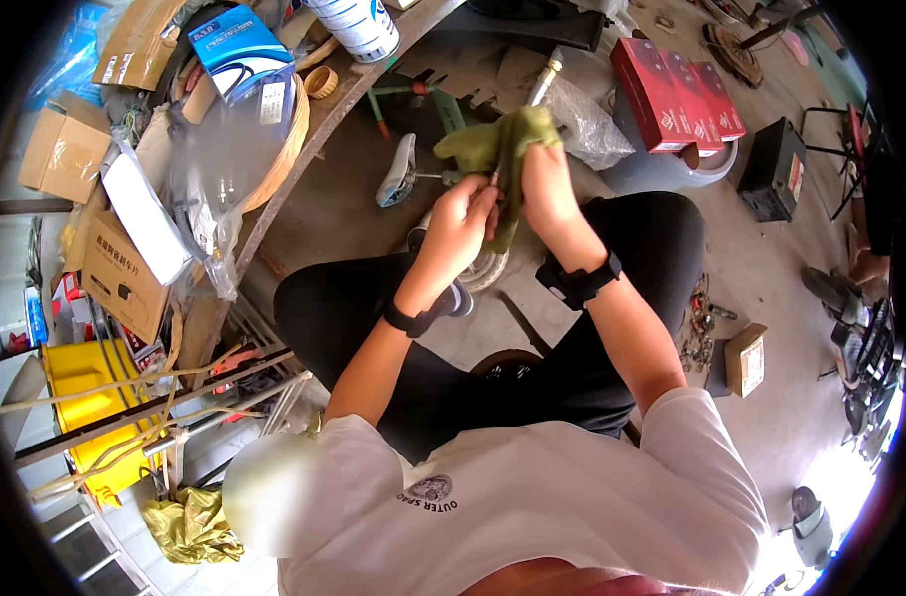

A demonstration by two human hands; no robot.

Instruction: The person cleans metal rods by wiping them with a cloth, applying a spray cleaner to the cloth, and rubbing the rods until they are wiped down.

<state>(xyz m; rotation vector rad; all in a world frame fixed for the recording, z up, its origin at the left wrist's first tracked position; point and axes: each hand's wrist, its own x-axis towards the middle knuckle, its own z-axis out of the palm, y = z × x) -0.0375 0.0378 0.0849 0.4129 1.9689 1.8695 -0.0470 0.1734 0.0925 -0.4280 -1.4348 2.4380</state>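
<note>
Between both hands point(457, 226) point(546, 187) — green cloth point(511, 144), bunched

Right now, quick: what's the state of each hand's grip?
Left hand: closed, fingers curled beside the green cloth; what it pinches cannot be told.
Right hand: closed, holding the green cloth.

Workshop, apparently for repairs. Crowded table point(322, 134) bearing cardboard boxes point(66, 147); long rods point(165, 402) alongside; small loose parts point(698, 328) scattered on bare floor point(736, 243).
</note>
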